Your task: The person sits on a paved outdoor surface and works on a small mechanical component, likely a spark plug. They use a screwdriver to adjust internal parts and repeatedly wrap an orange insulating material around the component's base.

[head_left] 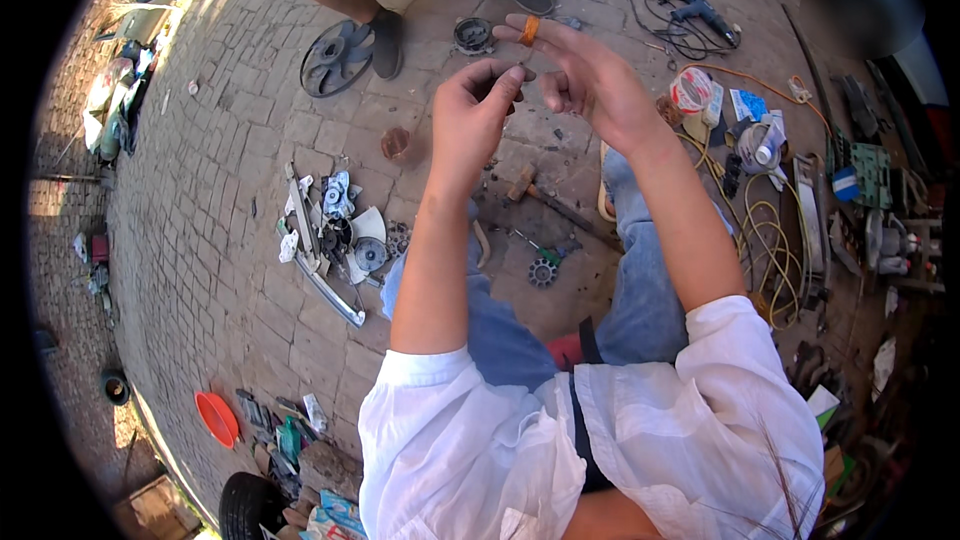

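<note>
My left hand (472, 115) is raised at the centre, thumb and fingers pinched on a small dark piece (522, 77), too small to make out. Just right of it, my right hand (595, 90) has its upper fingers stretched out, one wrapped in orange tape or band (529, 30), and the others loosely bent. I see nothing held in it. Below the hands, a hammer (523, 182) lies on the paving between my knees, near a small gear-like part (543, 270). A rusty round part (395, 143) lies left of my left wrist.
Metal scraps (330, 240) lie left of me. Cables (760, 250) and tools (870, 180) crowd the right. A drill-like tool (705, 10), fan (325, 60) and round housing (473, 35) lie ahead, beside another person's legs (385, 40). A red basin (218, 418) and tire (250, 500) are lower left.
</note>
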`<state>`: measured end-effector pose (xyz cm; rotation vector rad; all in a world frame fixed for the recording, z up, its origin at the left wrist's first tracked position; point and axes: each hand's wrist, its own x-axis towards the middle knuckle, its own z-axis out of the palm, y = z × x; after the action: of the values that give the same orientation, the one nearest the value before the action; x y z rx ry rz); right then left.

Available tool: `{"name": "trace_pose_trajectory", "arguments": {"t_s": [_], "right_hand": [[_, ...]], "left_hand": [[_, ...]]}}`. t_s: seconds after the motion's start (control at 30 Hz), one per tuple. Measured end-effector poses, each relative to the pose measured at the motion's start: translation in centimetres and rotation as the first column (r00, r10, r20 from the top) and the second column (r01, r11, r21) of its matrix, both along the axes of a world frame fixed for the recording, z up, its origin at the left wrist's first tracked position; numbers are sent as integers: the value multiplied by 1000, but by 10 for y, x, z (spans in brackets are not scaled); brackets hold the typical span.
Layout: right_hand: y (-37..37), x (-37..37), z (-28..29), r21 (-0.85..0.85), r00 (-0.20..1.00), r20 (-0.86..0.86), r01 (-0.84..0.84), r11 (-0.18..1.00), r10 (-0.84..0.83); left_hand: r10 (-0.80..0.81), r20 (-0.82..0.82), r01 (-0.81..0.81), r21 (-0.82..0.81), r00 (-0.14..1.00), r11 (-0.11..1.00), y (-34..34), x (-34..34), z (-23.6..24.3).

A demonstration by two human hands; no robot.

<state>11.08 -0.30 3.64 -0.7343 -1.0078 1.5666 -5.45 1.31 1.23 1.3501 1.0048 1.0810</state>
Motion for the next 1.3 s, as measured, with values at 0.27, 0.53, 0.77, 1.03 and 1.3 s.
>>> {"name": "trace_pose_trajectory", "arguments": {"t_s": [0.27,0.53,0.77,1.03,1.3], "right_hand": [[9,9,-18,-32,955,187,-229,973,231],[-7,-9,5,246,840,490,123,962,-233],[0,2,7,31,980,-193,-49,998,54],[6,8,-15,155,696,717,-217,964,42],[4,13,-4,599,606,550,193,777,-574]], "left_hand": [[25,96,-33,76,995,997,1,-6,5],[-46,144,38,60,988,997,2,-6,7],[-119,99,114,52,988,992,-1,-5,8],[0,70,4,-55,998,998,4,-14,5],[-136,81,140,-52,987,989,3,-10,4]]}}
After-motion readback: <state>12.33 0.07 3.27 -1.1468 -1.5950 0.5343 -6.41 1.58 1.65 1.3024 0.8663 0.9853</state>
